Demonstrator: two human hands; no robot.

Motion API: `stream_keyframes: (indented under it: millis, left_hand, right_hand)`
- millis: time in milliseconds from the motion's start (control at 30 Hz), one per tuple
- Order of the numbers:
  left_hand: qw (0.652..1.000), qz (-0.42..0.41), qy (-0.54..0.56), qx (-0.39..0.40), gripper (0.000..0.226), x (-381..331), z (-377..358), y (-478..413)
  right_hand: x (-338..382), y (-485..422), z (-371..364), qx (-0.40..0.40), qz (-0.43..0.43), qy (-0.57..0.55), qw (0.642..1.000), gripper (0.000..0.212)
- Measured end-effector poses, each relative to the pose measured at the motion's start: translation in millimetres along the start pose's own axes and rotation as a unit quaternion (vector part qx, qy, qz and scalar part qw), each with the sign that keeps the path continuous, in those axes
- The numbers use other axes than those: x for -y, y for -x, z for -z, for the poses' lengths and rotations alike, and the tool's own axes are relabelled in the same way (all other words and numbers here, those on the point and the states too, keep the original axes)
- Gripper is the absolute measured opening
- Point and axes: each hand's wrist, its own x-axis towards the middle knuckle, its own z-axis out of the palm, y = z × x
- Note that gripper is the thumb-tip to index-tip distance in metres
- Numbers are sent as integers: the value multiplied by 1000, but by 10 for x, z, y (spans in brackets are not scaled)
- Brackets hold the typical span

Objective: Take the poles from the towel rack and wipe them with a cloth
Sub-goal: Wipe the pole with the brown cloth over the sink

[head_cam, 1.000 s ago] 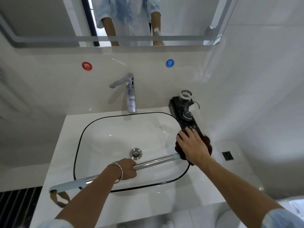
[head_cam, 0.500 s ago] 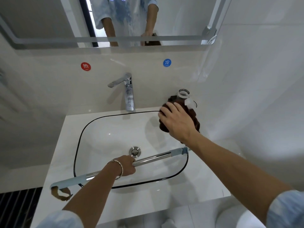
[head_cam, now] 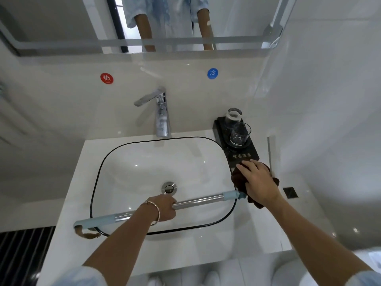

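Note:
A metal pole [head_cam: 198, 200] with pale blue ends lies slanted above the white sink basin [head_cam: 144, 162]. My left hand [head_cam: 164, 208] grips the pole near its middle. A brown loop [head_cam: 86, 234] hangs from its left end. My right hand [head_cam: 257, 182] holds a dark brown cloth [head_cam: 239, 180] bunched at the pole's right blue tip, on the counter just right of the basin.
A chrome faucet [head_cam: 161, 114] stands behind the basin. A black tray [head_cam: 245, 155] at the right carries two glass cups [head_cam: 239, 133]. A mirror [head_cam: 165, 21] hangs above. A dark floor grate [head_cam: 22, 254] lies lower left. A thin metal strip [head_cam: 270, 155] runs up the right wall.
My right hand with the cloth went up over the tray and cups, then came back down to the pole's right end. The pole and left hand stayed nearly still.

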Motion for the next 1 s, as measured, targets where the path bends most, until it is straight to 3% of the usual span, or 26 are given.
stream_keyframes:
  millis: [200,367,533,600,833,933,1000]
  left_hand:
    - [1000,15,3,-2,6,-23,-41,26]
    - [1000,21,0,-6,6,-57,3,64]
    - [1000,9,-3,-13,18,-1,136,143]
    - [1000,11,6,-9,7,111,172,195]
    - [999,25,18,-30,8,540,323,469]
    - [998,48,31,-19,16,753,294,602]
    - [997,60,38,-13,11,866,223,659]
  right_hand:
    - [55,-45,-14,6,3,-49,999,62]
    - [498,-154,276,42,31,-139,989,61]
    - [1195,-330,935,-13,76,-271,960,62]
    - [1391,-416,1298,-69,82,-311,944,63]
    - [1524,-764,2382,-266,48,-357,894,60]
    - [1433,-852,2455,-256,-3,-353,900,55]
    - [1370,-898,2318,-203,-19,-330,922,49]
